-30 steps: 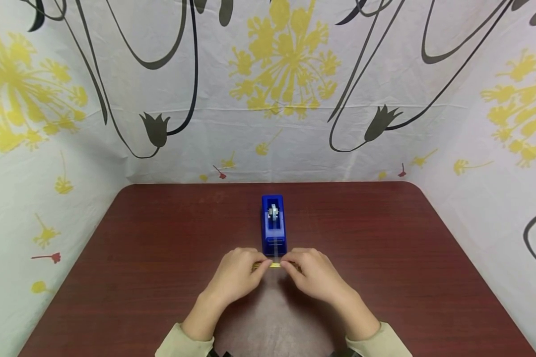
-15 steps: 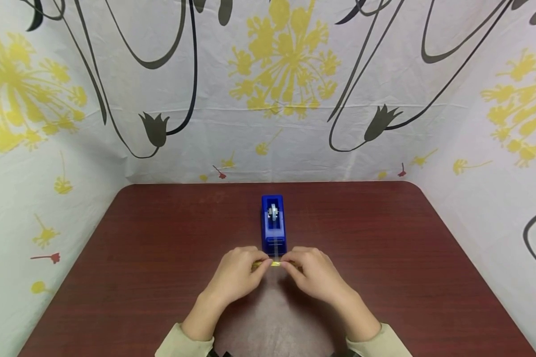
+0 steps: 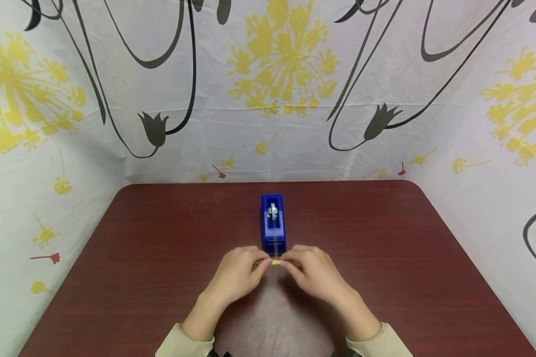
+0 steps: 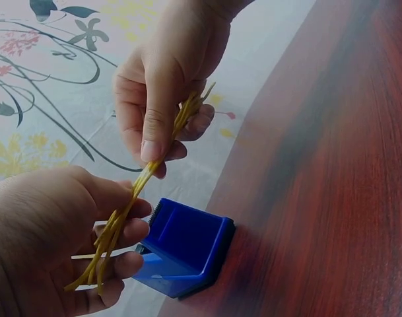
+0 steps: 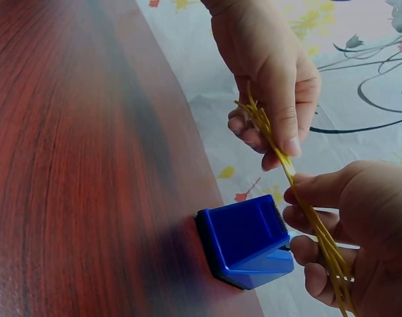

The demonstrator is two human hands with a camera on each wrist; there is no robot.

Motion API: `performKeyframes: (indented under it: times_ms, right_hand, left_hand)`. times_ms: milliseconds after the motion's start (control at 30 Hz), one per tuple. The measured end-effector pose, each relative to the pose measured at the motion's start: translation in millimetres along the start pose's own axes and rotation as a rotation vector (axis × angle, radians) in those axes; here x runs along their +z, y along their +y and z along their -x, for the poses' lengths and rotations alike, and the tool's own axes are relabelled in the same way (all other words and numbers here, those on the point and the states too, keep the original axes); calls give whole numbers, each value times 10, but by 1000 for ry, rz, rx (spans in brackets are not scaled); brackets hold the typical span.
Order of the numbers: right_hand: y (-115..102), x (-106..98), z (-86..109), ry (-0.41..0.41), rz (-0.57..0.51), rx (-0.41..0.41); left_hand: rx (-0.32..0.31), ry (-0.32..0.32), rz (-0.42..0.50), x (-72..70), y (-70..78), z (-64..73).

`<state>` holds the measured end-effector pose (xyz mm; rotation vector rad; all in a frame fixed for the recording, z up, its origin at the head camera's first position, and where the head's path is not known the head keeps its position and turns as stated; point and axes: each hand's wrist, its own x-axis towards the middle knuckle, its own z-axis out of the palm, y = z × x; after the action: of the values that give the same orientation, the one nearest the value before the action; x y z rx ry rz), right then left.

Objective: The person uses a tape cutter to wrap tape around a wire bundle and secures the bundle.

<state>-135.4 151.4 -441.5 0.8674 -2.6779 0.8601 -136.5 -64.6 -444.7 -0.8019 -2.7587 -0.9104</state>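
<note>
A bundle of thin yellow strands (image 4: 121,210) is stretched level between my two hands. At one end my left hand (image 3: 238,272) pinches it between thumb and fingers. The other end is pinched by my right hand (image 3: 314,275) in the same way. A pale, shiny patch shows on the bundle between the thumbs. Just beyond the hands stands a blue tape dispenser (image 3: 273,225), its toothed cutter facing me. A clear strip of tape (image 3: 276,246) runs over the dispenser's front toward the bundle. Loose strand ends stick out past the fingers in both wrist views.
The dispenser stands on a dark red wood-grain table (image 3: 183,223) with rounded far corners. White cloth (image 3: 295,144) printed with yellow and grey flowers rises behind the table and along both sides.
The bundle has shifted slightly away from me, closer to the dispenser's front. Both hands keep their pinch and have barely moved; the dispenser stays in place.
</note>
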Motion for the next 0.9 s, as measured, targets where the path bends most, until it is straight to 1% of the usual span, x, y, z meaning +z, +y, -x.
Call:
performKeyframes:
  times_ms: [267,433,567,667,800,900]
  right_hand:
    - [4,0,-3,15,6,-10]
    - [4,11,-6,21,-8,2]
    - [-6,25,-14,9,-12,45]
    - [-3,35,-24,-25,3,74]
    - [0,38,-27,-63,7,83]
    - [-3,37,-25,-63,0,82]
  left_hand:
    - [4,23,-9,4,-9,4]
    - [4,39,0,9,-20,5]
    - [13,53,10,20,-32,6]
    - [24,67,8,29,-41,8]
    - [32,82,-1,35,-52,14]
    - [34,85,1,36,-59,19]
